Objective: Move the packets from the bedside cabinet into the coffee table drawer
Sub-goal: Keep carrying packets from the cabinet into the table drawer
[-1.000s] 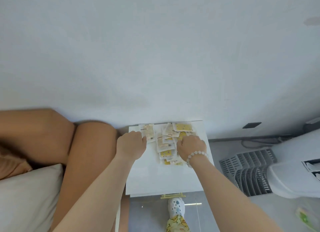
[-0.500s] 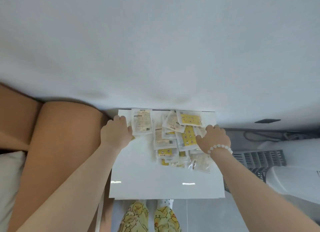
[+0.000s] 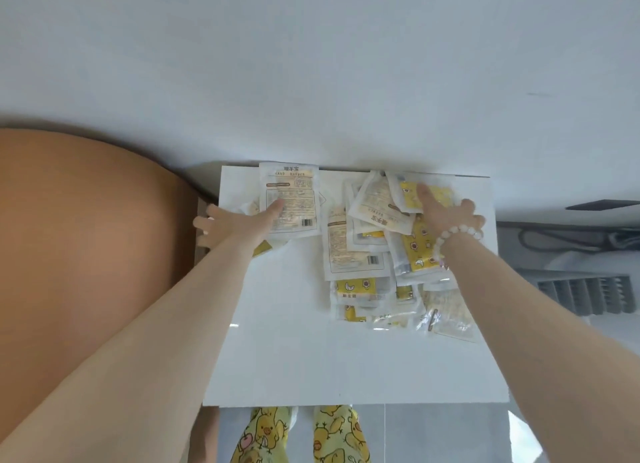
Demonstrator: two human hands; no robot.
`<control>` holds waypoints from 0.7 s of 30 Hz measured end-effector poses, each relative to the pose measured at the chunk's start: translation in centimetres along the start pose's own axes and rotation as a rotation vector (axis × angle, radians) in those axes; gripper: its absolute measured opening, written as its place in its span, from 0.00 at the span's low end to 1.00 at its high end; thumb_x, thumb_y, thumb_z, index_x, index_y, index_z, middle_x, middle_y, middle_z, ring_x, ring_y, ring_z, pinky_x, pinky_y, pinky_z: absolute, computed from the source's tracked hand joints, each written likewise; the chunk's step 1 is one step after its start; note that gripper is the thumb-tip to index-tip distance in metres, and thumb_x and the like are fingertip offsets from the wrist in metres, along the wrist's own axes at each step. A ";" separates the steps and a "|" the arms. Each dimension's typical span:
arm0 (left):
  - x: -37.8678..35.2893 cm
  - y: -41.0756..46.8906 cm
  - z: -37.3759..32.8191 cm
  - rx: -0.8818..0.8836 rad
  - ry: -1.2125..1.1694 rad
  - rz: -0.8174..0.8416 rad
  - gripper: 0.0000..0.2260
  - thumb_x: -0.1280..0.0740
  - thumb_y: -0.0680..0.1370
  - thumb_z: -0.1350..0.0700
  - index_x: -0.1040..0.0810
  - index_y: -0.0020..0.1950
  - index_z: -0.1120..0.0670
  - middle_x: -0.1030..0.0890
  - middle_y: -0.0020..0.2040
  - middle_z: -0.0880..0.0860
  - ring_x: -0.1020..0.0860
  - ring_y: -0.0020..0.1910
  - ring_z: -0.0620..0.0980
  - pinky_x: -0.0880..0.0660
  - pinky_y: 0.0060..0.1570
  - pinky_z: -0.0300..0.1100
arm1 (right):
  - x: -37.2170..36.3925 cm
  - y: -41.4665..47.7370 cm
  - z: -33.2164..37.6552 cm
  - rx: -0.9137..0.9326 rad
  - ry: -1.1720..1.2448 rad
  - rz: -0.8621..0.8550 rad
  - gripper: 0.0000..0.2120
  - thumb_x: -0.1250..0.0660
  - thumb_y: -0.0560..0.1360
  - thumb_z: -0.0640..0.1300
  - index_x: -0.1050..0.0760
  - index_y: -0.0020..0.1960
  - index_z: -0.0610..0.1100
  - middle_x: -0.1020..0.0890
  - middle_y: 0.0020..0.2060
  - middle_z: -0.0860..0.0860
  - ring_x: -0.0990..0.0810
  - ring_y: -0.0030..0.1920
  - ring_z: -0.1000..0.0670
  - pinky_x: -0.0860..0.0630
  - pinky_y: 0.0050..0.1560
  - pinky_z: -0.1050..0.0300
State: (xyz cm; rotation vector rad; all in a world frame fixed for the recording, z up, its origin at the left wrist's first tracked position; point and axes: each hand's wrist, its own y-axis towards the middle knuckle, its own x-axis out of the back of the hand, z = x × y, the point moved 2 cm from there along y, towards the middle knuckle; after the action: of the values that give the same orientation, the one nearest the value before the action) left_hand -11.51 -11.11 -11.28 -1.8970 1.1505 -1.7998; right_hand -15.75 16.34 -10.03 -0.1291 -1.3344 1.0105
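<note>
0 moved: every packet on the white bedside cabinet [image 3: 311,358], lower centre; drawer out of frame.
Left hand [image 3: 239,227]: fingers spread, thumb resting on 1 beige packet [image 3: 294,199], centre-left.
Pile [image 3: 363,251]: loose, overlapping, glossy white-and-yellow sachets, centre-right.
Right hand [image 3: 446,217]: flat, fingers splayed over pile.
Remaining: gather, carry, stow.

The left hand [image 3: 239,225], a closed fist a moment ago, has opened; its thumb now lies on the white packet [image 3: 291,199], and its fingers [image 3: 202,224] splay past the left edge of the bedside cabinet [image 3: 311,358]; the right hand [image 3: 450,217] has uncurled too, forefinger stretched forward onto the yellow packet [image 3: 408,196], the other fingers spread to its right; the person has leaned in closer.
</note>
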 end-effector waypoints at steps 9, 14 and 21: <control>-2.6 -0.8 -2.3 -0.109 0.040 -0.161 0.49 0.27 0.63 0.35 0.44 0.72 0.61 0.41 0.70 0.57 0.40 0.68 0.56 0.33 0.60 0.56 | 0.6 0.9 0.7 -0.041 -0.252 -0.092 0.35 0.35 0.69 0.68 0.26 0.58 0.37 0.25 0.58 0.42 0.29 0.64 0.43 0.31 0.63 0.50; -2.9 -1.1 -2.6 -0.172 0.138 -0.175 0.44 0.28 0.65 0.34 0.39 0.69 0.61 0.38 0.67 0.58 0.38 0.67 0.57 0.31 0.57 0.55 | 0.8 0.3 0.7 -0.098 -0.099 0.023 0.31 0.30 0.65 0.66 0.30 0.47 0.39 0.25 0.34 0.47 0.26 0.28 0.49 0.26 0.36 0.57; -3.0 -1.7 -4.0 -0.394 0.450 -0.184 0.36 0.30 0.68 0.35 0.31 0.64 0.60 0.29 0.63 0.57 0.35 0.66 0.56 0.36 0.61 0.51 | 1.5 -1.0 0.7 -0.041 -0.209 0.099 0.26 0.29 0.66 0.65 0.34 0.31 0.44 0.28 0.23 0.49 0.29 0.22 0.53 0.35 0.23 0.61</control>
State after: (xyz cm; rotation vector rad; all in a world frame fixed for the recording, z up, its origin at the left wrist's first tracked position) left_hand -14.37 -6.66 -11.50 -1.9010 1.6279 -2.3260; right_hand -15.91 16.45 -8.09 -0.1244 -1.5518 1.1030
